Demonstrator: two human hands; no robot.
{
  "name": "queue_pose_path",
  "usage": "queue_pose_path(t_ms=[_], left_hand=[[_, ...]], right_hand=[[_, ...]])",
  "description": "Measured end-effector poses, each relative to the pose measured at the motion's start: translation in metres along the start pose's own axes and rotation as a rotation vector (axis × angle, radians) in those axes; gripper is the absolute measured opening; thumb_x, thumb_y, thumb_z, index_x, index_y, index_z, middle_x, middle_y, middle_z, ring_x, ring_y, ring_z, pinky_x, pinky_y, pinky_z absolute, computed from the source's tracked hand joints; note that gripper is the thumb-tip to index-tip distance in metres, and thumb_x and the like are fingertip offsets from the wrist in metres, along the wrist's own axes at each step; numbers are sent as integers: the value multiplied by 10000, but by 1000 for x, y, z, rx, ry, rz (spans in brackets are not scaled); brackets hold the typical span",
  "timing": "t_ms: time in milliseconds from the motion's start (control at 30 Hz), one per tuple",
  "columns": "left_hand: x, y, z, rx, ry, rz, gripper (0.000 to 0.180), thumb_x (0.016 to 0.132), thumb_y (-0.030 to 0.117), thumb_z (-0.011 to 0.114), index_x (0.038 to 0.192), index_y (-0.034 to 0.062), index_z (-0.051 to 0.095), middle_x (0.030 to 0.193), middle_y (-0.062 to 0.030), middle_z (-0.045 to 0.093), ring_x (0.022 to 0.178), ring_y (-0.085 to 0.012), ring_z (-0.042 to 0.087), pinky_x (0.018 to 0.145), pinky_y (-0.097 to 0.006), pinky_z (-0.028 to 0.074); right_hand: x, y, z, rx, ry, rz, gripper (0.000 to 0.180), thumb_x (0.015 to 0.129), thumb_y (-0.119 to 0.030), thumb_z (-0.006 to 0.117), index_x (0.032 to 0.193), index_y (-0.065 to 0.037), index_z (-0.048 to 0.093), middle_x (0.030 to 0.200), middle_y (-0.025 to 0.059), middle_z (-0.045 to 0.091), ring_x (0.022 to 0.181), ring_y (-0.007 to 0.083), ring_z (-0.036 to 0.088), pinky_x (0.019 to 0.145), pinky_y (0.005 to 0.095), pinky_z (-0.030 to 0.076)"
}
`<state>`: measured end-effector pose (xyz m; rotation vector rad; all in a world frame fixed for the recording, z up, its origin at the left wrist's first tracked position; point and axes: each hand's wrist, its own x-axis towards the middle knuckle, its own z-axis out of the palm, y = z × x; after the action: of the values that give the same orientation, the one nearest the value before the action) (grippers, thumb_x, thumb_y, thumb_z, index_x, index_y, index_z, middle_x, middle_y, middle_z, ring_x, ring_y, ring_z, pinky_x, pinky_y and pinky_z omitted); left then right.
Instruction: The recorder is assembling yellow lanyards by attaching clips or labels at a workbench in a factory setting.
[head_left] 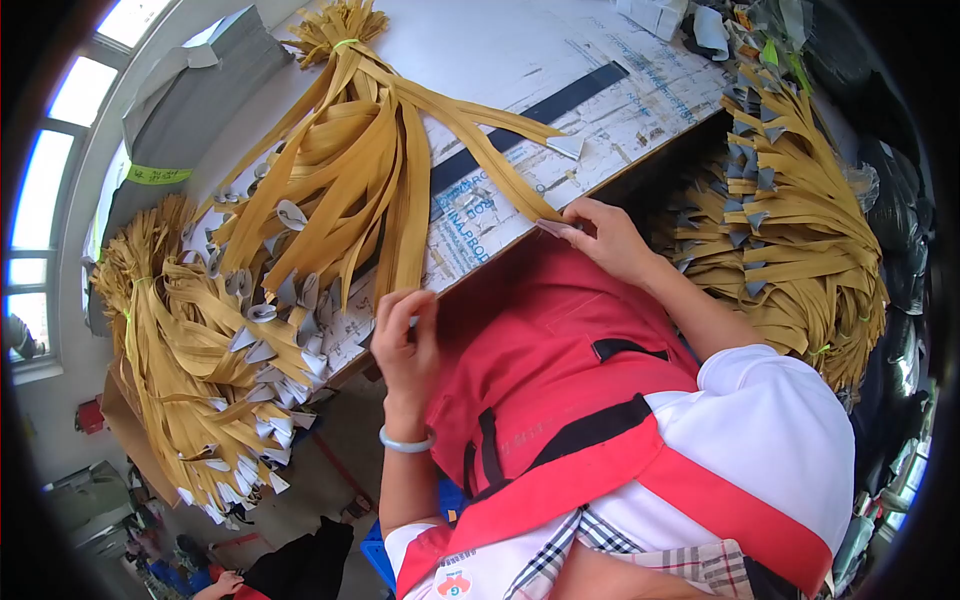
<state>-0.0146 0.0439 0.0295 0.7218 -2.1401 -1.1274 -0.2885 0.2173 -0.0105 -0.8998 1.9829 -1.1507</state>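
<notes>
My right hand [605, 238] is at the table's front edge, thumb and fingers pinched on the grey tab at the end of a mustard-yellow zipper strip [505, 185]. That strip runs back to a bundle of similar strips [345, 150], tied near the top with a light green band. Another strip from the bundle ends in a white tab [565, 146] on the table. My left hand [405, 345], with a pale bangle at its wrist, is raised just off the front edge, fingers curled in. Whatever it may hold is hidden. Loose strip ends hang close beyond it.
A second bundle of yellow strips [175, 340] droops over the table's left side, its white tabs dangling. At right, a large stack of tabbed strips [790, 240] lies beside black plastic bags [893, 220]. A dark flat bar [520, 130] lies on the white tabletop [480, 50].
</notes>
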Motion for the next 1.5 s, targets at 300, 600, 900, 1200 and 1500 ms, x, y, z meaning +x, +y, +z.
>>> queue_pose_path(t_ms=[300, 600, 900, 1200, 1500], left_hand=[[51, 36, 57, 77, -202, 375, 248, 785, -35, 706, 1017, 31, 652, 999, -118, 634, 968, -337, 592, 844, -412, 483], [54, 25, 25, -58, -226, 263, 167, 746, -72, 725, 871, 21, 667, 892, -87, 656, 821, -269, 589, 755, -355, 474], [48, 20, 9, -615, -196, -64, 156, 819, -127, 689, 909, -6, 650, 957, -70, 654, 912, -150, 594, 828, -265, 454], [44, 17, 7, -724, -212, -125, 142, 830, -122, 676, 915, -10, 651, 957, -60, 639, 905, -144, 583, 832, -264, 451], [47, 21, 0, -804, -318, -270, 106, 851, -69, 700, 933, -19, 656, 967, -64, 643, 944, -149, 591, 867, -264, 460]], right_hand=[[-2, -94, 15, -6, -163, -320, 142, 884, -87, 720, 970, -19, 631, 822, 52, 668, 722, 97, 618, 672, 260, 505], [19, -94, 26, 401, -499, -226, 169, 889, -111, 735, 1003, -30, 641, 876, 16, 678, 791, 86, 631, 748, 243, 504], [24, -101, 46, 597, -589, -280, 232, 883, -92, 752, 1062, -44, 612, 928, 37, 649, 826, 100, 651, 747, 241, 515], [19, -99, 61, 608, -470, -337, 223, 849, -21, 771, 980, -49, 593, 937, 18, 593, 864, 89, 626, 752, 234, 508], [17, -111, 44, 499, -572, -343, 112, 867, -38, 757, 896, -42, 649, 915, 10, 606, 843, 79, 587, 735, 235, 472]])
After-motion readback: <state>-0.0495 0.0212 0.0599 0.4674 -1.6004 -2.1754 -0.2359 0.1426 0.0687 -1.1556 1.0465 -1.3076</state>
